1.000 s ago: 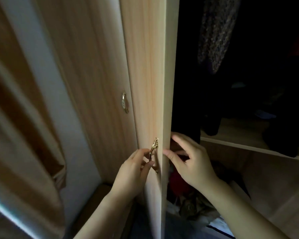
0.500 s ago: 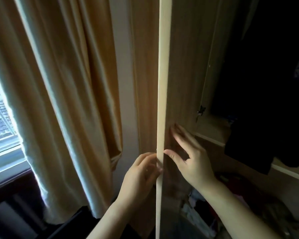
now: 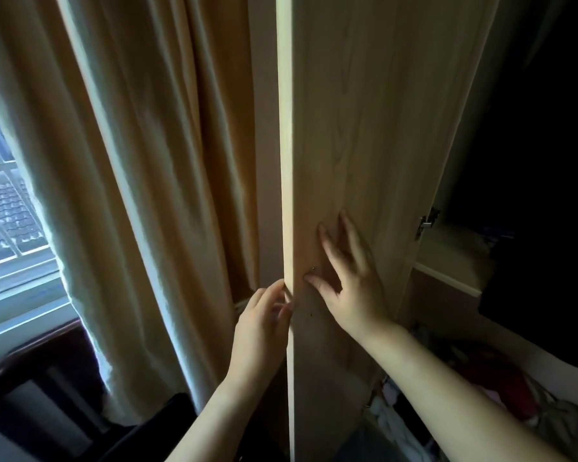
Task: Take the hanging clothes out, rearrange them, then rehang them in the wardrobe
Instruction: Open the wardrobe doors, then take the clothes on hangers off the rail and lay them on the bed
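Now my right hand's fingers (image 3: 349,231) lie spread and straight, flat against the inner face of the wardrobe door (image 3: 364,128), pressing it outward. The left hand's fingers (image 3: 274,291) curve in at the door's front edge (image 3: 284,161); whether they grip the handle on the far side I cannot tell, since it is hidden. Right hand (image 3: 351,288) and left hand (image 3: 259,325) sit on opposite sides of the panel. A second ago the door showed me its outer face and gold handle; it has since swung wide and stands edge-on, its hinge (image 3: 426,223) exposed. The hanging clothes (image 3: 541,228) are a dark mass inside the wardrobe to the right, above a shelf (image 3: 447,278), untouched. To the left hang the curtain (image 3: 147,161) and window (image 3: 10,228). I judge the opening nearly done; reaching for the first garment comes next.
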`<state>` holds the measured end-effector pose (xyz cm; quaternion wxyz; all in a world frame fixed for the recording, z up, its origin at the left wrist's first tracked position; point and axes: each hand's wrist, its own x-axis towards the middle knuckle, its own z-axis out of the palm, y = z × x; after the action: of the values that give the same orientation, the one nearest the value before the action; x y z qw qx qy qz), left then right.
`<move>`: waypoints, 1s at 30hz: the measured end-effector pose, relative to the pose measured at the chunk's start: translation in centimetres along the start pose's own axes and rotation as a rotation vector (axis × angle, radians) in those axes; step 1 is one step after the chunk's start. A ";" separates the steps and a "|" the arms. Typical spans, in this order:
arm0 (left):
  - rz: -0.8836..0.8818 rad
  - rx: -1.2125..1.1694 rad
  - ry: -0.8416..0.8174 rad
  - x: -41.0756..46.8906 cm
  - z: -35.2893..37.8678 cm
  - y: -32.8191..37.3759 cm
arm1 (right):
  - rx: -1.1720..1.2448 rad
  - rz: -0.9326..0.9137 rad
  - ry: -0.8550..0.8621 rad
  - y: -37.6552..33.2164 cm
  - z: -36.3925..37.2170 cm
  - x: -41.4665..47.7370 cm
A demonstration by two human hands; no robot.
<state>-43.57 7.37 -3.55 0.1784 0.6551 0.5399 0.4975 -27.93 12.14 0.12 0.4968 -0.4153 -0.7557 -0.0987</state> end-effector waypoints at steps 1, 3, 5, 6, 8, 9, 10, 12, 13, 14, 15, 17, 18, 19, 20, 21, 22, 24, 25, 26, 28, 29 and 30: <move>0.001 0.002 -0.008 0.0 -0.1 -0.1 | -0.018 -0.002 -0.009 0.1 0.2 -0.1; 0.019 0.015 -0.022 -0.2 -0.2 0.0 | -0.051 0.002 -0.035 0.3 0.2 -0.3; 0.026 0.022 -0.042 -0.5 -0.2 0.6 | -0.046 0.011 -0.056 0.2 -0.2 -0.4; 0.023 0.022 -0.057 -0.7 -0.3 0.9 | -0.030 0.017 -0.065 0.1 -0.5 -0.4; 0.014 0.044 -0.083 -1.3 -0.5 1.5 | 0.009 0.042 -0.089 -0.2 -1.3 -0.7; 0.010 0.069 -0.074 -1.7 -0.7 1.7 | 0.028 0.061 -0.107 -0.4 -1.7 -1.0; 0.009 0.106 -0.059 -2.3 -0.7 1.9 | 0.037 0.087 -0.134 -0.4 -2.4 -1.6; 0.021 0.203 -0.031 -3.7 -0.7 2.4 | 0.033 0.144 -0.210 -0.1 -3.8 -3.0; 0.039 0.243 -0.018 -4.4 -0.6 2.7 | 0.035 0.170 -0.250 0.3 -4.6 -3.7; 0.058 0.272 -0.003 -4.9 -0.3 3.1 | 0.040 0.191 -0.281 0.7 -5.4 -4.3; 0.069 0.293 0.006 -5.2 0.2 3.6 | 0.044 0.210 -0.302 1.3 -6.4 -4.9; 0.092 0.327 0.007 -5.4 1.6 5.0 | 0.035 0.249 -0.325 2.7 -8.6 -5.7; 0.118 0.350 0.001 -5.2 2.6 5.9 | 0.023 0.263 -0.330 3.5 -9.8 -5.9; 0.148 0.373 -0.007 -4.8 3.7 6.9 | 0.008 0.273 -0.331 4.4 -11.2 -5.9; 0.181 0.389 -0.018 -4.3 4.9 8.0 | -0.010 0.278 -0.328 5.3 -12.6 -5.8; 0.210 0.394 -0.031 -3.7 6.2 9.2 | -0.031 0.281 -0.322 6.3 -14.0 -5.5; 0.233 0.386 -0.045 -2.9 7.6 10.5 | -0.055 0.282 -0.312 7.4 -15.5 -5.1; 0.281 0.366 -0.074 -1.0 10.5 13.2 | -0.106 0.279 -0.281 9.8 -18.6 -3.8; 0.314 0.363 -0.086 0.1 12.0 14.6 | -0.130 0.277 -0.264 11.1 -20.3 -2.9; 0.350 0.364 -0.097 1.3 13.4 16.0 | -0.152 0.269 -0.246 12.3 -21.9 -1.9; 0.411 0.360 -0.104 4.0 15.9 19.1 | -0.194 0.238 -0.210 14.6 -25.0 0.5; 0.435 0.352 -0.101 5.4 17.1 20.7 | -0.211 0.221 -0.193 15.7 -26.6 2.0; 0.455 0.345 -0.098 6.9 18.1 22.2 | -0.226 0.202 -0.175 16.6 -28.0 3.5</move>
<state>-17.03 11.07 8.77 -0.0256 0.8034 0.4464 0.3933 2.31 8.82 12.29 0.3865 -0.5491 -0.7347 -0.0961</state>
